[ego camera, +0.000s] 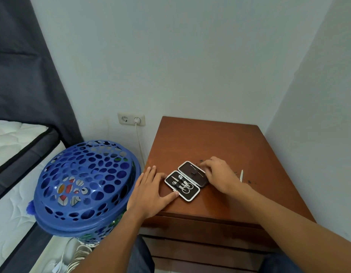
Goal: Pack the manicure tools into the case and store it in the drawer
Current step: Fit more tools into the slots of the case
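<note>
A small dark manicure case with a white rim lies open on the brown nightstand. Its near half holds scissors, clippers and other metal tools; its far half holds thin metal tools. My left hand lies flat on the nightstand with fingers apart, the thumb against the case's near-left edge. My right hand rests over the far half, fingers curled onto its far right edge. A thin white tool lies loose on the wood just right of my right hand. The closed drawer fronts show below the top.
A blue perforated plastic basket stands close to the nightstand's left side. A wall socket with a white cable sits behind it. A mattress is at the far left. Walls close in behind and to the right.
</note>
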